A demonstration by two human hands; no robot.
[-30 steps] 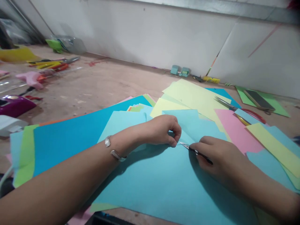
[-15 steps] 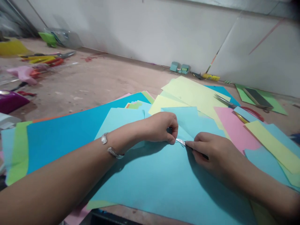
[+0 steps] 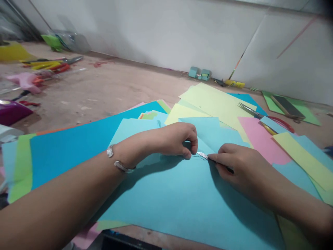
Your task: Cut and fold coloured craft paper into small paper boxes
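My right hand (image 3: 235,161) grips a craft knife (image 3: 202,155), its bright pointed blade aimed left and its dark handle mostly covered by the fingers. Beside the blade tip, my left hand (image 3: 179,139) is closed in a pinch, thumb against the curled fingers. What is in that pinch is too small or hidden to make out. A large light blue sheet of paper (image 3: 182,201) lies under both hands. Just beyond them is a smaller folded light blue paper (image 3: 205,126). Fine marks show on the sheet below the blade.
Scissors with red handles (image 3: 279,123) rest on pink paper (image 3: 262,140) to the right. Yellow paper strips (image 3: 301,159) lie nearby. A darker blue sheet (image 3: 75,146) spreads leftward. Pliers (image 3: 49,65), a pink glue gun (image 3: 26,80) and a purple object (image 3: 13,111) sit at far left.
My right hand and the knife have shifted slightly right and up. My left forearm has moved a little left, with its fingers still pinched near the blade tip.
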